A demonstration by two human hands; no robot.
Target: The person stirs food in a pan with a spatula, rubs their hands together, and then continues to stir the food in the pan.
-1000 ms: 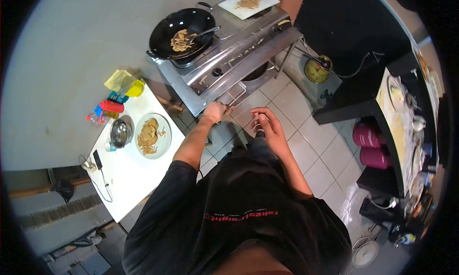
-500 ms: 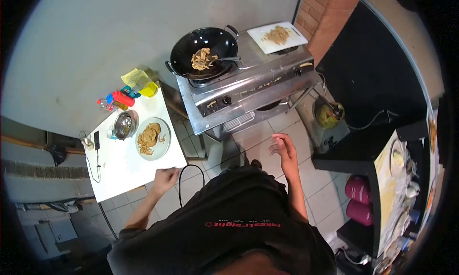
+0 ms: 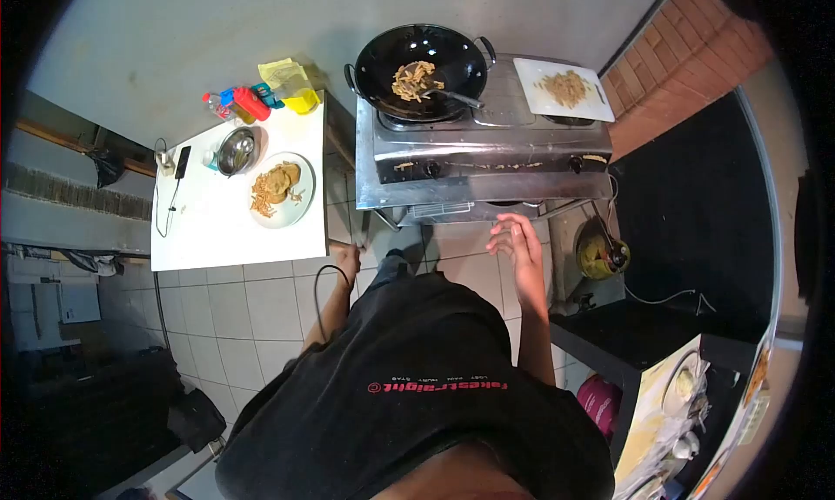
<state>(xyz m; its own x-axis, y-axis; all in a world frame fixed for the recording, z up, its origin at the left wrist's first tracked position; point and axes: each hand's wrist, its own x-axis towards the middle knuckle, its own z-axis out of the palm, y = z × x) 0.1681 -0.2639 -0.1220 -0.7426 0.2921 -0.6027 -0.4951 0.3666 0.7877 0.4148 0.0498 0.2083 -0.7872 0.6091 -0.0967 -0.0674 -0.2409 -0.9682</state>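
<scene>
Your wok (image 3: 461,61) looks glossy and smooth, the stove (image 3: 513,149) shiny metal. You wear a matt cloth shirt (image 3: 435,335).

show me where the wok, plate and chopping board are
wok (image 3: 464,58), head view: bare inner wall, right side
plate (image 3: 300,211), head view: bare surface near the lower right rim
chopping board (image 3: 528,70), head view: bare upper left corner

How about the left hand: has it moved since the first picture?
Yes. Judged against the stove, the left hand has moved back from the front edge toward the black shirt, now appearing beside the white table.
</scene>
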